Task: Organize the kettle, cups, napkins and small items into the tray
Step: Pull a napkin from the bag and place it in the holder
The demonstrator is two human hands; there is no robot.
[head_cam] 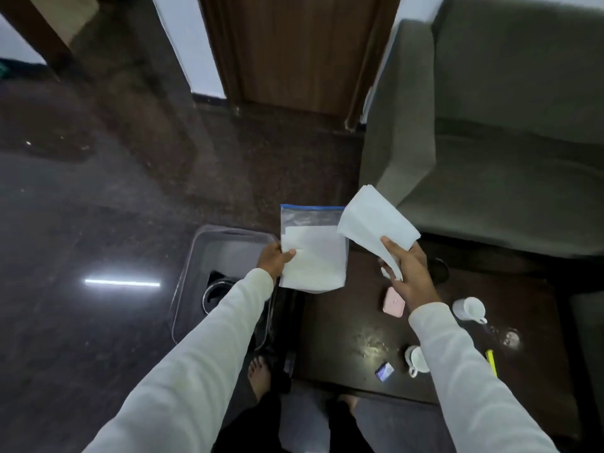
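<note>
The room is dim and the picture soft and grainy. A bright white streak of glare point(122, 282) lies on the dark polished stone floor point(81, 207), and a fainter sheen point(367, 346) marks the dark glossy tabletop point(343, 322). Straight lines bow outward toward the edges. White paper looks washed out.

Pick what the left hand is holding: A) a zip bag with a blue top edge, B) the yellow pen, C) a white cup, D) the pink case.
A: the left hand grips the zip bag by its side edge, the blue strip on top.
</note>
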